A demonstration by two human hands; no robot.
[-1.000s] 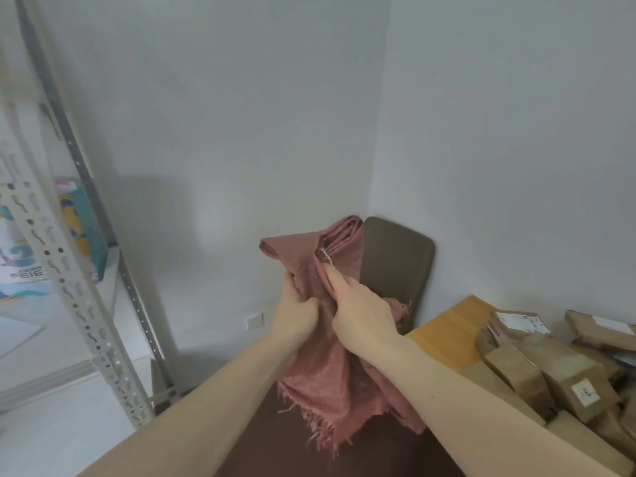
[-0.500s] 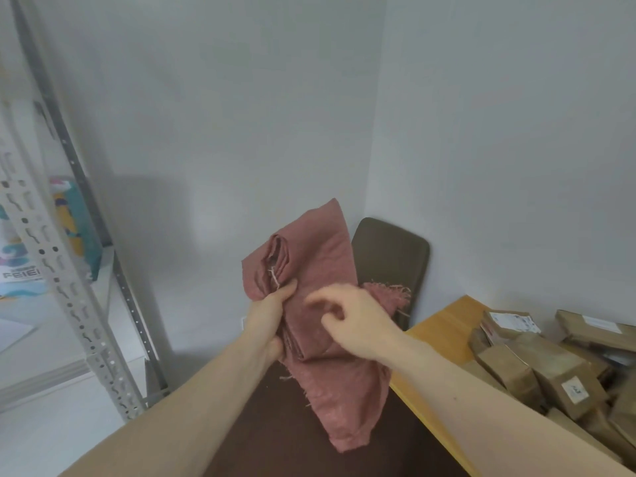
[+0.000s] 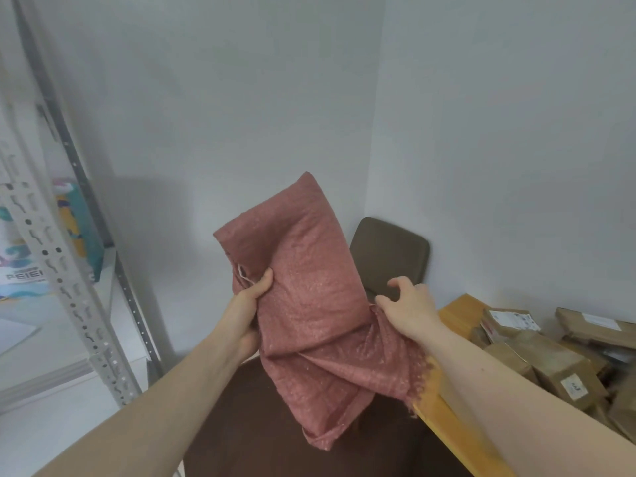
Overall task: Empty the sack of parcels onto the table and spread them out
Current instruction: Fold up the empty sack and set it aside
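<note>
at centre frame, held up clear of the floor: sack (image 3: 309, 287), pinkish-red woven cloth, folded over on itself, limp and flat, by the look of it holding nothing. left hand (image 3: 249, 306), at nine o'clock of the sack, clamped on the folded edge, thumb across the front beside a short white thread; judged to be the anchor that keeps the fold together. right hand (image 3: 407, 304), at three o'clock of the sack, fingers spread and loosely curled, holding nothing, just beside the cloth; whether the heel of it touches the frayed edge below cannot be told. parcels (image 3: 550, 352), brown, paper-wrapped, some with white labels, heaped at four o'clock on the table (image 3: 451, 315), touching and overlapping; emptying looks done, spreading not yet done, and the sack is presumably being folded to get it out of the way. chair (image 3: 389, 259), brown padded back, at one o'clock behind the sack, against the wall. shelving upright (image 3: 51, 270), grey perforated metal, at nine o'clock, with coloured packages behind. differences from half a second ago: the right hand, then pressed on the front of the sack, has come off and moved toward three o'clock; the folded panel now stands taller and smoother; the left grip is unchanged.
</note>
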